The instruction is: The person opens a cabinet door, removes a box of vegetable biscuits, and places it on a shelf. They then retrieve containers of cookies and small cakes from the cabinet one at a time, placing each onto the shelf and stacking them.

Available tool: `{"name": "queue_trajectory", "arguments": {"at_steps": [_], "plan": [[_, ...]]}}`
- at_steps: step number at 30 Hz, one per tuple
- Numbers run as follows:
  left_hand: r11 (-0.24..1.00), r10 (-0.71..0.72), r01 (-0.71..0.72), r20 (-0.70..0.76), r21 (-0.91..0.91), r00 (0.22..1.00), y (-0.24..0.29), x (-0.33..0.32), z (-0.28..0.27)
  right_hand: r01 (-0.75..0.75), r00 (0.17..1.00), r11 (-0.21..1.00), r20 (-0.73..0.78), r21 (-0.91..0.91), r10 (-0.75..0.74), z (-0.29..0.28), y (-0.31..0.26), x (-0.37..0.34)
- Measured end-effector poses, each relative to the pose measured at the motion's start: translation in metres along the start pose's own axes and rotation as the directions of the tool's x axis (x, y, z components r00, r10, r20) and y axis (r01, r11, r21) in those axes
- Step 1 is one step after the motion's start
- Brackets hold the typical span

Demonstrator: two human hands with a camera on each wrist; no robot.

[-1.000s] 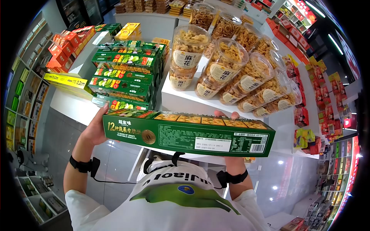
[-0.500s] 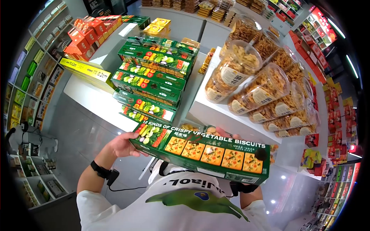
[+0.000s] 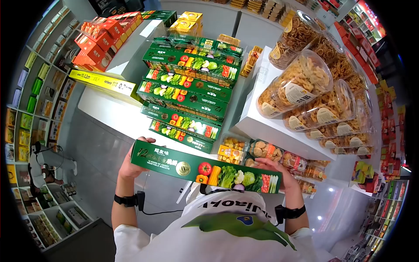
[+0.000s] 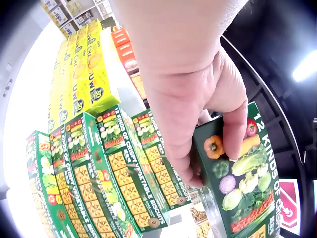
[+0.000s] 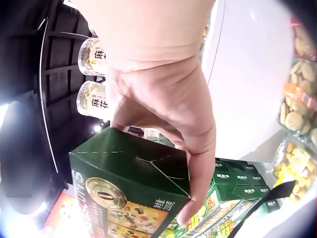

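Left hand [image 3: 132, 162] grips left end of the long green box [image 3: 205, 169], a digit pressed on the vegetable print. Right hand [image 3: 284, 174] grips the right end, fingers wrapped round it. Box held level-ish, right end a bit lower in head view, vegetable side toward the head camera, just off the near edge of the white counter [image 3: 114, 114]. Green box stack [image 3: 185, 94] sits on the counter by that near edge, rows side by side. Biscuit packs [image 3: 266, 150] near the right hand, next to the near left corner of the white block [image 3: 268, 126]. Clear tubs [image 3: 299, 87] line the block's top. Yellow boxes [image 3: 187, 22] behind the stack, red boxes [image 3: 95, 47] left.
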State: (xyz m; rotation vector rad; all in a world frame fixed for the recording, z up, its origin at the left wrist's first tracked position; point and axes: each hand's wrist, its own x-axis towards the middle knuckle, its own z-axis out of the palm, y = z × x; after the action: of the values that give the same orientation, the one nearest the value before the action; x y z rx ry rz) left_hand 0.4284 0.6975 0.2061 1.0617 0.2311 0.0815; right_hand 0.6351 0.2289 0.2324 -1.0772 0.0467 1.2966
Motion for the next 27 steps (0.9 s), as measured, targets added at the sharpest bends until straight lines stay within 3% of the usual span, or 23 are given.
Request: {"name": "queue_trajectory", "arguments": {"at_steps": [3,4,5,7,9,11,13,15,25,27], "plan": [[0.999,-0.041,0.038,-0.081,-0.033,0.996,0.021,0.015,-0.006,0.074,0.996,0.978,0.036,0.195,-0.082,0.004,0.0,0.001],[1.0,-0.011,0.012,0.03,-0.02,0.999,0.022,0.021,-0.02,0.079,0.984,0.97,0.139,0.232,-0.113,0.006,-0.002,-0.002],[1.0,-0.016,0.017,0.039,-0.017,0.999,0.02,0.026,-0.027,0.086,0.984,0.967,0.132,0.238,-0.12,0.007,0.0,-0.002],[0.999,-0.048,0.048,0.02,-0.024,0.999,0.019,0.033,-0.037,0.183,0.979,0.983,-0.092,-0.018,-0.184,0.01,0.006,0.0],[0.999,-0.038,0.039,0.025,-0.034,0.999,0.019,0.039,-0.038,0.177,0.981,0.984,-0.086,0.0,-0.176,0.017,0.0,0.006],[0.992,-0.093,0.088,-0.045,-0.093,0.995,0.018,0.049,-0.037,0.11,0.975,0.993,-0.199,0.042,-0.099,0.026,-0.009,0.007],[0.992,-0.078,0.078,0.006,-0.104,0.997,0.026,0.059,-0.034,0.098,0.962,0.994,-0.261,0.053,-0.081,0.027,-0.009,0.012],[0.994,-0.077,0.077,-0.002,-0.084,0.997,0.036,0.064,-0.029,0.034,0.97,0.987,-0.243,0.156,0.005,0.026,-0.011,0.016],[0.995,-0.099,0.099,0.027,0.01,0.995,0.059,0.073,-0.036,-0.019,0.992,0.988,-0.124,0.151,0.038,0.036,-0.024,0.026],[0.973,-0.119,0.118,-0.01,0.2,0.993,0.057,0.078,-0.05,0.001,0.997,0.986,-0.079,0.168,0.013,0.039,-0.024,0.033]]}}
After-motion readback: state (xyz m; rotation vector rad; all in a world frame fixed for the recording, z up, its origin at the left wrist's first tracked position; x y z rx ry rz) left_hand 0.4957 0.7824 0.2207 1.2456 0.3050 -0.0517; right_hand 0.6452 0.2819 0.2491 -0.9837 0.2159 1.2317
